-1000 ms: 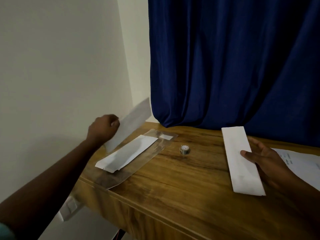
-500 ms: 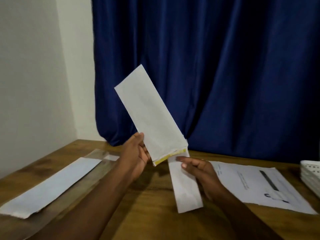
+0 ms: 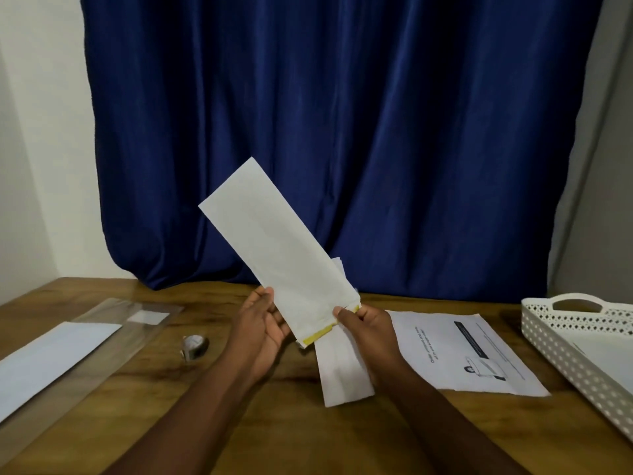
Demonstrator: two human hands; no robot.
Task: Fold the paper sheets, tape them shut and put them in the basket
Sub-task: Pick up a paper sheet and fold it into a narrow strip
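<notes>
A long white folded sheet (image 3: 274, 241) with a yellow strip along its lower edge is held up over the table, tilted to the upper left. My left hand (image 3: 262, 323) holds its lower left edge. My right hand (image 3: 364, 325) pinches its lower right corner by the yellow strip. Under my right hand a second folded sheet (image 3: 344, 371) lies on the wooden table (image 3: 212, 419). A small tape roll (image 3: 195, 345) sits left of my hands. The white perforated basket (image 3: 561, 341) stands at the right edge.
A printed flat sheet (image 3: 479, 354) lies between my right hand and the basket. On the left lie another folded white sheet (image 3: 51, 361) and a clear plastic sleeve (image 3: 137, 323). A blue curtain (image 3: 342, 132) hangs behind the table.
My left hand carried the folded sheet from the left side to the middle. My right hand left the sheet on the table and now pinches the raised sheet's corner.
</notes>
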